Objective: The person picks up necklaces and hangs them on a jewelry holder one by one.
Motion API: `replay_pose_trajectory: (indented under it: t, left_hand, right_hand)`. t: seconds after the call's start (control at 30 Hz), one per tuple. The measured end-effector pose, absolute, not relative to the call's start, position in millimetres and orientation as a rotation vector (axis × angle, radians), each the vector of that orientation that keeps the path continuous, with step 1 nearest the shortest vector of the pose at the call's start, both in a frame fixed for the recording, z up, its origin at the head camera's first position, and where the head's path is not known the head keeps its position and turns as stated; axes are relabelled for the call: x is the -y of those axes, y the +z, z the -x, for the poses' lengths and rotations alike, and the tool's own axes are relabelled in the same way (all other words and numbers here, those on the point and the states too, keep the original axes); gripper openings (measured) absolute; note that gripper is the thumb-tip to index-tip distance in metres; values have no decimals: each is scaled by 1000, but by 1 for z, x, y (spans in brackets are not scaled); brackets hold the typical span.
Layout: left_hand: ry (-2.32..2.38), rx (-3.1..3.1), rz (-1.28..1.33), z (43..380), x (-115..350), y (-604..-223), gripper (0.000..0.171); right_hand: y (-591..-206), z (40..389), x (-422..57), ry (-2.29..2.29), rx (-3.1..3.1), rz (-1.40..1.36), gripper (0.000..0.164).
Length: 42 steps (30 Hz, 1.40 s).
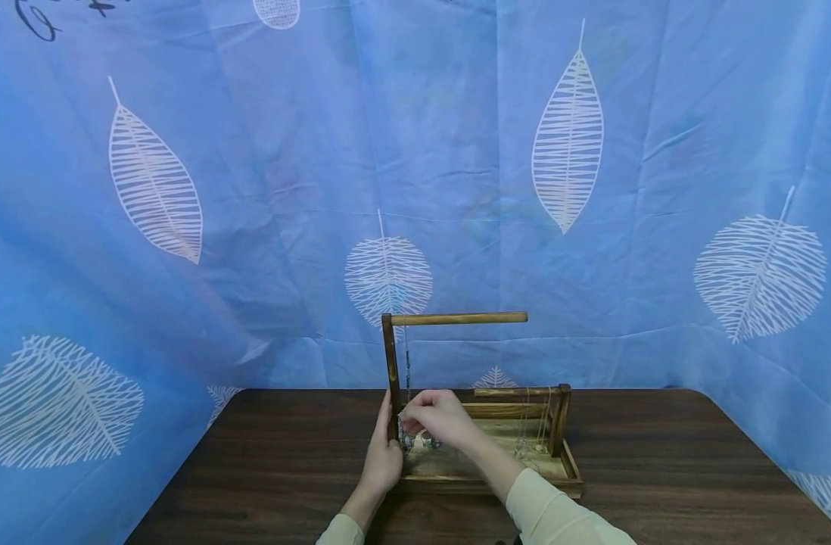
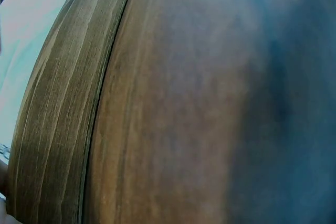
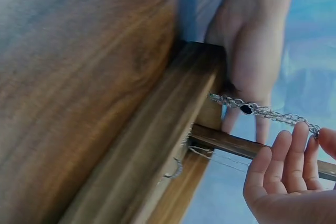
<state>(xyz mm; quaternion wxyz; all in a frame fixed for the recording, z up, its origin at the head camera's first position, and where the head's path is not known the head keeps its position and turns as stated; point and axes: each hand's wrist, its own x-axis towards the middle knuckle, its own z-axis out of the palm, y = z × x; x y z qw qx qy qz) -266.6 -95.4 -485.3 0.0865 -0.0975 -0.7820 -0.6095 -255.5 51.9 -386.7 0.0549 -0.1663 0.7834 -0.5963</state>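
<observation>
At lower centre of the head view, the left hand (image 1: 383, 458) rests against the left post (image 1: 391, 359), fingers looking extended rather than wrapped; the placement suggests bracing the stand (image 1: 564, 416) against any pull. Just right of that post, a necklace (image 1: 408, 363) hangs from the upper bar (image 1: 463, 318), its lower part reaching the right hand (image 1: 439, 416). In the right-wrist view, that hand's thumb and fingertips meet on a silver chain (image 3: 283, 117), remaining fingers gently bent; the pinch presumably suits fine links. The chain runs from those fingertips toward the tray (image 1: 449, 485); whether it belongs to the hanging necklace cannot be confirmed. Farther right, thin chains (image 1: 524, 424) hang from the lower bar (image 1: 514, 392), apparently to limit tangling. Writing: dark lettering (image 1: 42, 27) at upper left on the backdrop (image 1: 456, 151) is cut off and illegible. No brand or label is visible on the stand.
</observation>
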Motion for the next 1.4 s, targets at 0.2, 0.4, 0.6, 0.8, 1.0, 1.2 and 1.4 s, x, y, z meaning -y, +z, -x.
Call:
replay_pose_trajectory:
  t: [0.2,0.4,0.6,0.8,1.0,1.2,1.4]
  left_hand:
    - [-1817,2339,285,267,94,-485,96]
    - [-1832,2315,287,268,93,-486,95]
    - [-1832,2323,273,269,93,-487,95]
    - [-1840,2324,250,269,92,-486,96]
    - [-1838,2322,239,270,92,-488,97]
    - [-1835,2324,247,271,93,-490,95]
    - [-1838,2319,259,271,93,-490,97]
  right_hand:
    - [-374,258,-52,-1882,-2286,467,18]
    - [-362,262,-54,-1971,-2206,450,17]
    - [-349,267,-55,-2009,-2191,491,16]
    - [-338,268,-54,-2046,-2159,470,14]
    - [-329,268,-52,-2073,-2154,449,15]
    - [-318,267,-50,-2153,-2030,431,14]
    - [-303,266,-50,-2183,-1942,453,19]
